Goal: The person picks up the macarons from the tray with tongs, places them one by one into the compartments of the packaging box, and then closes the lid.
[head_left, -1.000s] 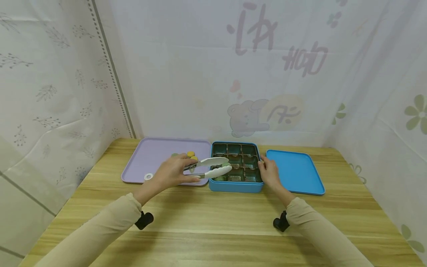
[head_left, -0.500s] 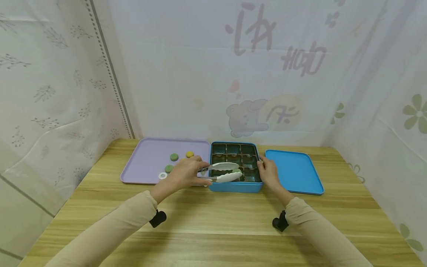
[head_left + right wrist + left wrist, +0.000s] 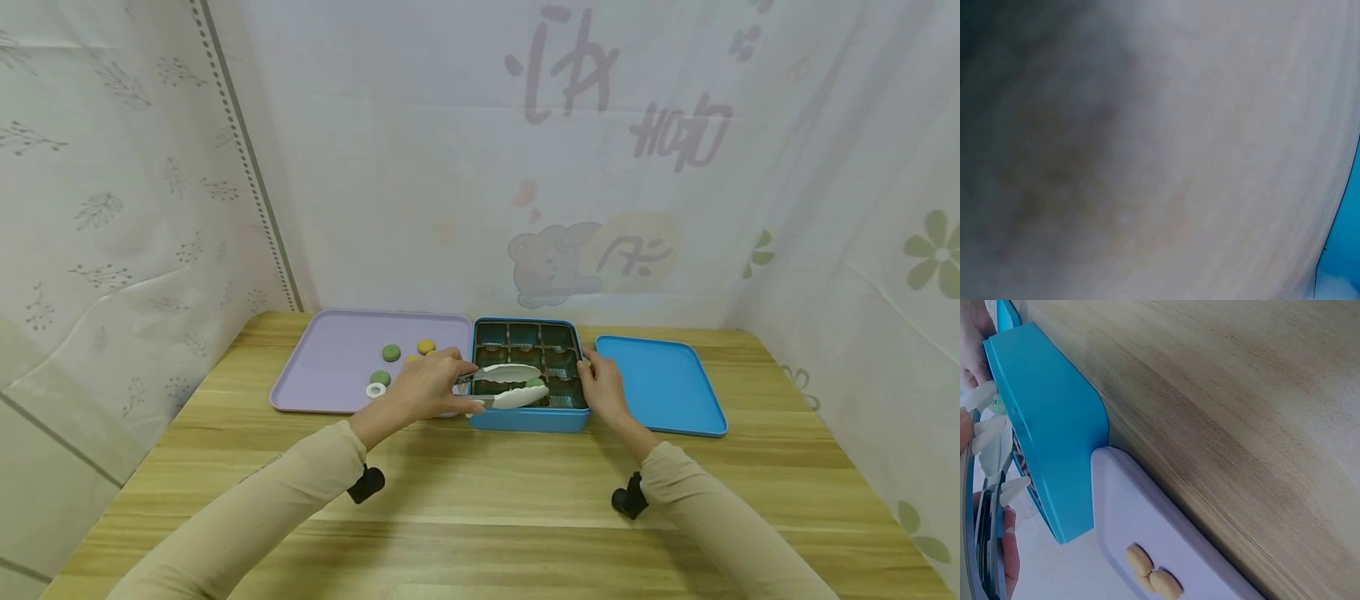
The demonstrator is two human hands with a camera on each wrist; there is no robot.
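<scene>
My left hand (image 3: 423, 387) holds a pair of tongs (image 3: 517, 397) with white scalloped tips, its thumb on one arm and fingers on the other. Between the tips sits a green macaron (image 3: 534, 382), low over the front row of the blue box (image 3: 528, 421). A dark divided insert (image 3: 525, 337) with several square compartments lines that box. The tongs' white end ring (image 3: 376, 389) shows behind the hand. My right hand (image 3: 603, 390) grips the box's right wall, thumb near the rim. In the left wrist view the green macaron (image 3: 997, 404) shows at the tips. The right wrist view is mostly blurred.
Left of the box lies a lilac tray (image 3: 330, 358) bearing green macarons (image 3: 392, 353) and yellow macarons (image 3: 426, 346), partly hidden by the left hand. A flat blue lid (image 3: 667, 387) lies at the right. A white patterned cloth (image 3: 405, 183) hangs behind the wooden table (image 3: 510, 517).
My left hand has moved right with the tongs and green macaron, from the box's left side toward the front middle, slowing lately. The right hand stays on the box.
</scene>
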